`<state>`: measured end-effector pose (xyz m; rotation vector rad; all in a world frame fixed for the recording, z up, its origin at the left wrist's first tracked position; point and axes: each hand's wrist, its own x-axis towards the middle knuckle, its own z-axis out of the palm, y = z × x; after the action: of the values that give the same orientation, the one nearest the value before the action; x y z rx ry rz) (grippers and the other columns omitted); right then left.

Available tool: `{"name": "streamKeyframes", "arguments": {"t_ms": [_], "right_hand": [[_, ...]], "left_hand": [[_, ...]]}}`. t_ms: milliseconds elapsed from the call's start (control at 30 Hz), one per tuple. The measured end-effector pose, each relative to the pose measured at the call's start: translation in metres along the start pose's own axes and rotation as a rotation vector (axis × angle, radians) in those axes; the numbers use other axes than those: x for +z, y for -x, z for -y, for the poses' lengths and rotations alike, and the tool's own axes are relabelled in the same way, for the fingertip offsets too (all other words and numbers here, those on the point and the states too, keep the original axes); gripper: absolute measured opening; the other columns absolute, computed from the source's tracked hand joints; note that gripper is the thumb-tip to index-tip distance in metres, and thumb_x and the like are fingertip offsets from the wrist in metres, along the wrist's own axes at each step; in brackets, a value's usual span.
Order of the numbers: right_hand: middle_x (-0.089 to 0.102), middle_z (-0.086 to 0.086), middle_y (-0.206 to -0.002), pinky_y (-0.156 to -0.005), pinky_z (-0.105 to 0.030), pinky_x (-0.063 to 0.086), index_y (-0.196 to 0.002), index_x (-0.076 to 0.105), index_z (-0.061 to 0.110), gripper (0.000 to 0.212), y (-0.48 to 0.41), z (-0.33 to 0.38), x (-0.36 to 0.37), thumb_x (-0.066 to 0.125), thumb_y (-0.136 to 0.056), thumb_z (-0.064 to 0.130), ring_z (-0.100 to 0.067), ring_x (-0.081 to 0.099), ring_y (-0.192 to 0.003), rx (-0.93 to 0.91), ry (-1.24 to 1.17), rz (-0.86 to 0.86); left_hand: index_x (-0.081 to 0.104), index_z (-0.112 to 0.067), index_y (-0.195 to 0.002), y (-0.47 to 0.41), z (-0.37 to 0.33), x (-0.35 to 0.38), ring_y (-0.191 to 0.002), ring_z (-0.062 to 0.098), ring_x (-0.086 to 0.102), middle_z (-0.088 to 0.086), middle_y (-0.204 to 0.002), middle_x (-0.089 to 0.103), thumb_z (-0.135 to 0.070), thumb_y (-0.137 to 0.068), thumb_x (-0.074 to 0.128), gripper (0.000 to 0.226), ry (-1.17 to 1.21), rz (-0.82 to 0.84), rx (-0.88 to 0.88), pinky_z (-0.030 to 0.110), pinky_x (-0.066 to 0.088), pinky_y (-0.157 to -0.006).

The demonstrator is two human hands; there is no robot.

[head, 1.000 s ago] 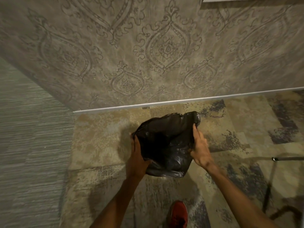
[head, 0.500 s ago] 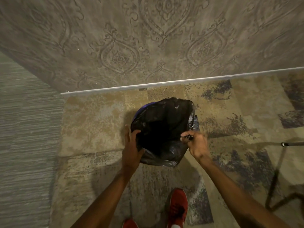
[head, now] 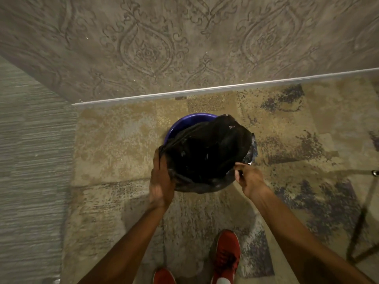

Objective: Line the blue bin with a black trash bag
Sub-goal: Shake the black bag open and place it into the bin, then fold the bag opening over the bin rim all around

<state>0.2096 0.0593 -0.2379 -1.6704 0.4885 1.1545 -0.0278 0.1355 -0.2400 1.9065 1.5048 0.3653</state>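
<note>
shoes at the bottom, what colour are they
Red shoes, with a whitish toe on the right-side one; the head view, the only one, shows them.

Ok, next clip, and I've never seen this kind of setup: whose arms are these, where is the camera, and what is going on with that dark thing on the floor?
The camera sits on a person's head, looking forward and down, so the two bare arms reaching in from below are the wearer's own. There is no robot. The dark thing is a black trash bag being opened over a round blue bin that stands on a patterned carpet near a papered wall. The left hand grips the bag's near left edge; the right hand pinches its right edge. Part of the bin's far rim is uncovered. The red shoes below are the wearer's.
</note>
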Motion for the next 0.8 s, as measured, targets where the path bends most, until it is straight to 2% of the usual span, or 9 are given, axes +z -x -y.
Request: {"name": "streamKeyframes", "arguments": {"t_ms": [100,167,267,367,467,600,667,733,800], "right_hand": [[0.059,-0.015,-0.093,-0.07,-0.03,0.062,-0.085,0.061,-0.002,0.018,-0.003,0.003,0.006,0.051,-0.089,-0.017,-0.027,0.061,-0.082,0.1,-0.294,0.043],[0.056,-0.016,-0.096,-0.073,-0.04,0.063,-0.083,0.059,-0.002,0.018,-0.005,0.0,0.006,0.05,-0.089,-0.017,-0.03,0.058,-0.084,0.147,-0.275,0.034],[0.052,-0.016,-0.087,-0.087,-0.044,0.06,-0.073,0.053,0.002,0.025,-0.008,-0.011,0.005,0.045,-0.09,-0.016,-0.025,0.052,-0.074,0.197,-0.254,-0.004],[0.057,-0.018,-0.111,-0.099,-0.039,0.053,-0.082,0.056,0.0,0.027,-0.005,-0.015,0.0,0.037,-0.093,-0.017,-0.024,0.056,-0.082,0.235,-0.432,0.005],[0.054,-0.02,-0.127,-0.066,-0.023,0.061,-0.104,0.06,-0.004,0.027,-0.004,-0.012,0.0,0.037,-0.096,-0.014,-0.029,0.057,-0.117,0.233,-0.518,-0.026],[0.056,-0.017,-0.103,-0.1,-0.036,0.053,-0.103,0.059,0.002,0.026,0.002,-0.009,0.008,0.042,-0.091,-0.014,-0.024,0.055,-0.078,0.167,-0.451,-0.122],[0.059,-0.014,-0.084,-0.077,-0.027,0.06,-0.085,0.06,-0.001,0.019,0.007,-0.011,0.013,0.047,-0.086,-0.014,-0.019,0.053,-0.064,0.111,-0.354,-0.2],[0.058,-0.006,-0.068,-0.041,-0.02,0.05,-0.071,0.06,0.006,0.023,0.009,-0.014,0.017,0.051,-0.084,-0.011,-0.015,0.054,-0.053,0.025,-0.279,-0.291],[0.062,-0.001,-0.068,-0.042,-0.02,0.046,-0.075,0.063,0.011,0.02,0.009,-0.02,0.019,0.055,-0.085,-0.004,-0.013,0.057,-0.053,-0.057,-0.191,-0.332]], "left_hand": [[0.02,-0.031,-0.153,-0.005,0.006,0.0,-0.105,0.028,0.055,-0.008,-0.166,0.008,-0.019,-0.094,0.057,0.07,-0.181,-0.072,-0.004,0.043,0.053,-0.079],[0.019,-0.027,-0.154,-0.003,0.009,-0.001,-0.089,0.023,0.045,-0.001,-0.166,0.01,-0.02,-0.094,0.056,0.071,-0.348,-0.105,0.015,0.038,0.043,-0.074],[0.007,-0.027,-0.157,0.004,0.015,-0.002,-0.088,0.022,0.04,0.003,-0.167,-0.001,-0.012,-0.092,0.06,0.085,-0.572,-0.046,-0.028,0.035,0.036,-0.073],[-0.007,-0.028,-0.156,0.01,0.018,0.001,-0.093,0.023,0.051,0.0,-0.166,-0.012,-0.005,-0.088,0.062,0.099,-0.673,0.037,-0.041,0.038,0.048,-0.075],[0.002,-0.032,-0.155,0.016,0.006,0.004,-0.085,0.023,0.064,-0.006,-0.166,0.004,-0.022,-0.087,0.068,0.095,-0.417,0.031,-0.104,0.043,0.058,-0.061],[0.052,-0.02,-0.132,0.006,-0.002,0.01,-0.083,0.029,0.064,0.008,-0.133,0.058,-0.034,-0.093,0.055,0.041,-0.014,-0.034,-0.459,0.041,0.054,-0.067],[0.065,-0.009,-0.116,-0.002,-0.003,0.016,-0.075,0.03,0.069,0.014,-0.099,0.071,-0.016,-0.094,0.049,0.028,0.348,-0.076,-0.744,0.04,0.058,-0.066],[0.066,-0.008,-0.115,-0.008,-0.005,0.019,-0.063,0.022,0.068,0.009,-0.086,0.069,-0.004,-0.094,0.047,0.029,0.701,-0.186,-0.926,0.033,0.059,-0.056],[0.065,-0.01,-0.122,-0.012,-0.005,0.023,-0.066,0.023,0.068,0.012,-0.095,0.069,-0.002,-0.094,0.048,0.034,0.779,-0.244,-0.978,0.034,0.062,-0.057]]}}
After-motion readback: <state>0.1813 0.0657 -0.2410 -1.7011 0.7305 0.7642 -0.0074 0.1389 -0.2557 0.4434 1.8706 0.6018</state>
